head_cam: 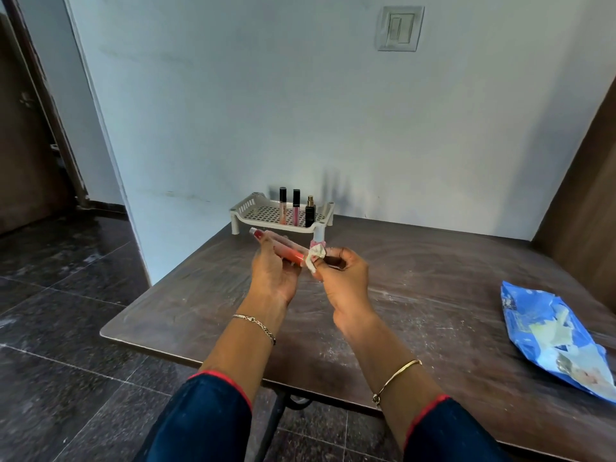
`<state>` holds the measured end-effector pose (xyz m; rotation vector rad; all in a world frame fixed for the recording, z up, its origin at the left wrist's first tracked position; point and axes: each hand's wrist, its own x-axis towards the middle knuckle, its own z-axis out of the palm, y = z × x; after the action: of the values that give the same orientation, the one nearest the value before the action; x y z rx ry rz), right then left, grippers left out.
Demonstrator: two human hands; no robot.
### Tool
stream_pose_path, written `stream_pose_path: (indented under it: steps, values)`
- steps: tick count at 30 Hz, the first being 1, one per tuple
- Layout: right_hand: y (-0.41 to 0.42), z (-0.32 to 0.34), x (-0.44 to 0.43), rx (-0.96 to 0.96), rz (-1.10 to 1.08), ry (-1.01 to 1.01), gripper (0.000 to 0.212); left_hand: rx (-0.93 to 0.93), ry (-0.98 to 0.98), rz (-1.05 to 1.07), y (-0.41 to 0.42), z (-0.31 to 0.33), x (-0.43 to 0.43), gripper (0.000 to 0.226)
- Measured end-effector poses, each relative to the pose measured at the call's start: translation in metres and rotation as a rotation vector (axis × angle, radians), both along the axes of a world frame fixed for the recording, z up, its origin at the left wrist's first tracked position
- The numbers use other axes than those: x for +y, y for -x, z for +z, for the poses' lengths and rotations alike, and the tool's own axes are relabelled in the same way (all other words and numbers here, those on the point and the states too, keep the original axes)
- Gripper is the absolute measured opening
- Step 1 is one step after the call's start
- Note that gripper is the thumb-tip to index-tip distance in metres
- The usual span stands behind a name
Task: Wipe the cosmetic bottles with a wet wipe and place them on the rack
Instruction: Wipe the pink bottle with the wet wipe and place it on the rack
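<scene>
My left hand grips a long pink-orange cosmetic tube with a red cap end pointing left, held above the table. A crumpled white wet wipe, pinched in my right hand, touches the tube's right end. Behind the hands a white perforated rack stands at the table's back edge with two lip gloss tubes and a small black bottle upright on it. A small white and pink bottle stands on the table just in front of the rack, partly hidden by the wipe.
The blue wet wipe packet lies open at the right edge of the dark wooden table. A white wall rises right behind the rack. Dark tiled floor lies to the left, and a brown panel stands at the right.
</scene>
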<state>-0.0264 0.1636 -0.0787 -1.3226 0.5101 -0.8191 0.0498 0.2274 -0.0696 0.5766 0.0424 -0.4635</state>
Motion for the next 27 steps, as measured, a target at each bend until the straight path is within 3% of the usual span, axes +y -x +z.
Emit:
stream_pose_path:
  steps: [3, 10, 13, 16, 27]
  values:
    - [-0.018, -0.005, -0.005, 0.037, -0.012, 0.011, 0.017, -0.129, -0.058, -0.024, -0.024, 0.006, 0.009, 0.03]
    - [-0.047, -0.016, -0.006, 0.153, 0.023, 0.198, 0.015, -0.409, -0.527, 0.187, -0.118, 0.031, 0.004, 0.02]
    - [-0.056, -0.014, -0.007, 0.107, 0.05, 0.16, 0.023, -0.469, -0.659, 0.219, -0.164, 0.032, -0.009, 0.034]
    - [-0.06, -0.01, -0.012, 0.058, 0.042, 0.071, 0.018, -0.541, -0.798, 0.212, -0.196, 0.028, -0.023, 0.035]
    - [-0.06, -0.006, -0.03, 0.019, 0.071, -0.112, 0.015, -0.648, -1.07, 0.195, -0.255, -0.003, -0.062, 0.045]
